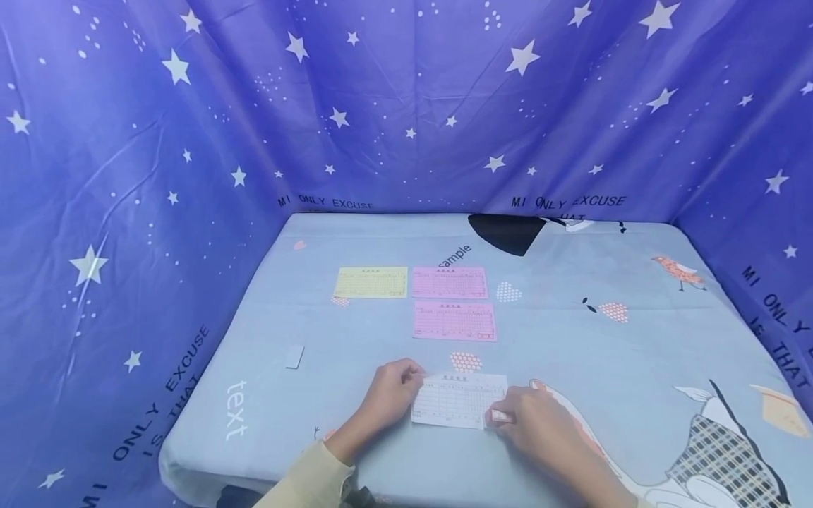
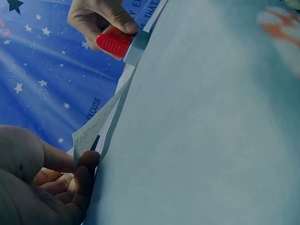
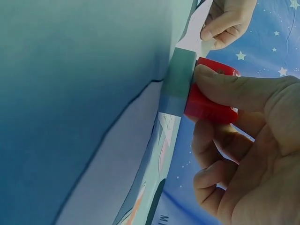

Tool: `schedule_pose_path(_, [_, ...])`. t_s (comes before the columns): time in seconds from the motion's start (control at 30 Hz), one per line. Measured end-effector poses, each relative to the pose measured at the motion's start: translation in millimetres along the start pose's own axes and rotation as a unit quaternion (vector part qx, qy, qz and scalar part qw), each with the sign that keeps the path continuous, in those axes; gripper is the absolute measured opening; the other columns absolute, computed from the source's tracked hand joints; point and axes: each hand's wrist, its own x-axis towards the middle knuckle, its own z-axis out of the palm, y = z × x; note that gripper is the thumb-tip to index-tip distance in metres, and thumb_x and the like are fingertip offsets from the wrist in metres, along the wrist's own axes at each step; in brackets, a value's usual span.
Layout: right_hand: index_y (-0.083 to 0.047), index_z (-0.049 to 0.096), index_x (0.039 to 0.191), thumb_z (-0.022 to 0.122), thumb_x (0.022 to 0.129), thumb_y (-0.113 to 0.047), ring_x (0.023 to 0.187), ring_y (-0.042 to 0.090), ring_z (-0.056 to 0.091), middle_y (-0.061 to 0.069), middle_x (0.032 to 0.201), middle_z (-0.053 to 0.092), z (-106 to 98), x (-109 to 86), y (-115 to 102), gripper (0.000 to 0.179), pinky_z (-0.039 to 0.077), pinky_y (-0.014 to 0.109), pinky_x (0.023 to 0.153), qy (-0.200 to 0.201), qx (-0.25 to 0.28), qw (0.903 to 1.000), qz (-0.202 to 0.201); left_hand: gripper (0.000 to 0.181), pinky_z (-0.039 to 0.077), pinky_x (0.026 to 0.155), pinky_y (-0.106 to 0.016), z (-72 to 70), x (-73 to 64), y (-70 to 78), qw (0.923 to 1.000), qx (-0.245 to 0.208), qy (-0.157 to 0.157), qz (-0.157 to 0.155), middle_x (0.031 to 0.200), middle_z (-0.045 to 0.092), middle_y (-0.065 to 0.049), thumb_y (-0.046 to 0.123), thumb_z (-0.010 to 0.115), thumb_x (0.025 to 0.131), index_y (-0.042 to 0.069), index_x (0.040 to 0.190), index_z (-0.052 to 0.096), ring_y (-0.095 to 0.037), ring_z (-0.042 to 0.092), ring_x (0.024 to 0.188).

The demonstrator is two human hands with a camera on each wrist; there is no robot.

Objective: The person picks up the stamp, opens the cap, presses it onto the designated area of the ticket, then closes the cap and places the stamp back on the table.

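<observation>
A white printed form slip [image 1: 452, 401] lies on the cloth close to the near edge of the table. My left hand [image 1: 392, 392] pinches its left edge between thumb and fingers, and in the left wrist view that end of the slip [image 2: 91, 132] tilts up off the surface. My right hand [image 1: 540, 427] grips a red stamp [image 3: 212, 107] with a grey-blue base, thumb on its side. The base stands at the slip's lower right corner. What lies under the base is hidden.
Beyond the white slip lie two pink slips, one nearer [image 1: 454, 322] and one farther [image 1: 449, 282], with a yellow slip [image 1: 370, 282] beside the farther one. A small pale rectangular piece [image 1: 295, 357] sits to the left. Purple starry curtains [image 1: 413, 106] enclose the table.
</observation>
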Motion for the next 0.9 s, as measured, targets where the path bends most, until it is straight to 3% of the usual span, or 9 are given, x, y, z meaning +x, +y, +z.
schedule_pose_path(0.1, [-0.031,0.073,0.075,0.084,0.074,-0.013,0.07,0.0,0.051,-0.021,0.074,0.057,0,-1.8,1,0.021,0.039,0.059,0.105,0.005,0.0,1.0,0.001,0.013,0.044,0.052,-0.026,0.1,0.8,0.9,1.0,0.001,-0.001,0.003,0.078,0.065,0.005,0.008,0.059,0.095,0.01,0.098,0.072,-0.012,0.053,0.06])
schedule_pose_path(0.4, [-0.034,0.069,0.077,0.087,0.072,-0.015,0.067,-0.001,0.04,-0.023,0.071,0.045,4,-6.5,1,0.026,0.039,0.058,0.104,0.045,-0.008,0.9983,-0.037,0.012,0.048,0.059,-0.027,-0.7,1.1,-0.7,0.9999,0.003,-0.007,0.007,0.081,0.065,0.006,0.008,0.061,0.095,0.01,0.099,0.072,-0.013,0.058,0.067])
schedule_pose_path(0.57, [-0.032,0.071,0.078,0.087,0.073,-0.016,0.066,-0.001,0.039,-0.022,0.071,0.043,5,-5.2,0,0.023,0.039,0.057,0.103,0.039,-0.006,0.9986,-0.036,0.012,0.047,0.057,-0.027,-2.3,0.3,-3.2,0.9999,-0.001,-0.01,0.004,0.08,0.066,0.005,0.008,0.06,0.095,0.009,0.1,0.072,-0.013,0.058,0.064])
schedule_pose_path(0.63, [-0.033,0.071,0.08,0.086,0.075,-0.018,0.068,-0.001,0.041,-0.024,0.071,0.045,5,-5.3,1,0.022,0.039,0.054,0.105,0.024,0.01,0.9996,-0.014,0.012,0.049,0.059,-0.028,-2.4,0.3,-3.9,0.9999,-0.003,-0.01,0.004,0.082,0.067,0.005,0.009,0.061,0.096,0.009,0.099,0.072,-0.012,0.059,0.067])
schedule_pose_path(0.77, [-0.038,0.071,0.082,0.084,0.078,-0.02,0.076,0.001,0.052,-0.024,0.078,0.055,-7,-7.8,4,0.023,0.048,0.041,0.091,0.001,0.092,0.9923,0.083,0.012,0.053,0.068,-0.031,-3.0,1.7,-4.0,0.9999,-0.008,-0.011,0.009,0.087,0.07,0.004,0.009,0.061,0.095,0.01,0.1,0.072,-0.011,0.064,0.077])
schedule_pose_path(0.83, [-0.036,0.072,0.084,0.085,0.077,-0.017,0.078,0.003,0.056,-0.022,0.081,0.06,-16,-8.7,7,0.025,0.05,0.033,0.079,0.025,0.125,0.9858,0.109,0.013,0.054,0.071,-0.033,-4.8,2.4,-3.2,0.9999,-0.006,-0.01,0.006,0.09,0.07,0.004,0.01,0.061,0.095,0.011,0.1,0.073,-0.011,0.065,0.081])
schedule_pose_path(0.9, [-0.033,0.073,0.087,0.086,0.076,-0.013,0.079,0.005,0.058,-0.019,0.084,0.063,-25,-9.6,10,0.026,0.05,0.03,0.072,0.057,0.141,0.9826,0.107,0.013,0.055,0.073,-0.035,-8.1,2.7,-2.7,1.0,-0.005,-0.006,0.004,0.091,0.071,0.002,0.009,0.061,0.095,0.01,0.1,0.073,-0.013,0.065,0.083])
